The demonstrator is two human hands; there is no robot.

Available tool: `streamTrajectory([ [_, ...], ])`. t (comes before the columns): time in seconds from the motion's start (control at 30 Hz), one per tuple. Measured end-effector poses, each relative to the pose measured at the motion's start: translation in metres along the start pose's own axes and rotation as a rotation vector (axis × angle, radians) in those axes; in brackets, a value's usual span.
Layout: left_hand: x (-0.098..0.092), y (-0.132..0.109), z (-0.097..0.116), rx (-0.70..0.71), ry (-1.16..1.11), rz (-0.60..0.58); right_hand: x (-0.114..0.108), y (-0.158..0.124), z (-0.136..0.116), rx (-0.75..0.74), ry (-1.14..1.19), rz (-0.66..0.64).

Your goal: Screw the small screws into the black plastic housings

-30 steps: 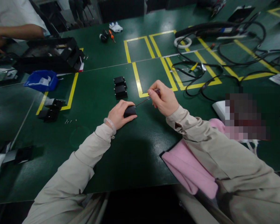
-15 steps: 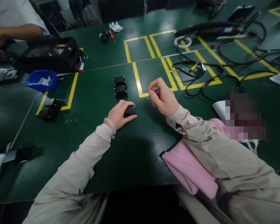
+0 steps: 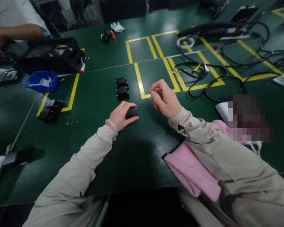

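My left hand grips a small black box against the green table, thumb and fingers on its two sides. A screwdriver is pinched in my right hand; its handle is mostly hidden by the fingers. The shaft slants down to the left, its tip at the right edge of the box, by a small bright spot. Just beyond my left hand stand two similar black boxes with small screws on their sides. Several loose screws lie to the left of my left hand.
More black parts and a blue bin stand left, near a black crate and a co-worker's arm. Black cables loop across the right. Pink cloth lies under my right forearm. An orange-handled tool lies far back.
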State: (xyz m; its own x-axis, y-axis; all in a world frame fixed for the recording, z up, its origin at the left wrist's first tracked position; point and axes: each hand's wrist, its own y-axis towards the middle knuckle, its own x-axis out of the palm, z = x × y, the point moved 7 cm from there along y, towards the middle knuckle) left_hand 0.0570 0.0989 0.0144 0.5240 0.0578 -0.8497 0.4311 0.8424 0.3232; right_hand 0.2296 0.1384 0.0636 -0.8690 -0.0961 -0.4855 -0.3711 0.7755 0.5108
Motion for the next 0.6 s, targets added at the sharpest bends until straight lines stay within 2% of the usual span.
streamTrajectory([
  [0.6,0.0006,-0.0002,-0.0009,-0.011,-0.009,-0.015,-0.0005,-0.0005,-0.0003,-0.006,-0.015,0.018],
])
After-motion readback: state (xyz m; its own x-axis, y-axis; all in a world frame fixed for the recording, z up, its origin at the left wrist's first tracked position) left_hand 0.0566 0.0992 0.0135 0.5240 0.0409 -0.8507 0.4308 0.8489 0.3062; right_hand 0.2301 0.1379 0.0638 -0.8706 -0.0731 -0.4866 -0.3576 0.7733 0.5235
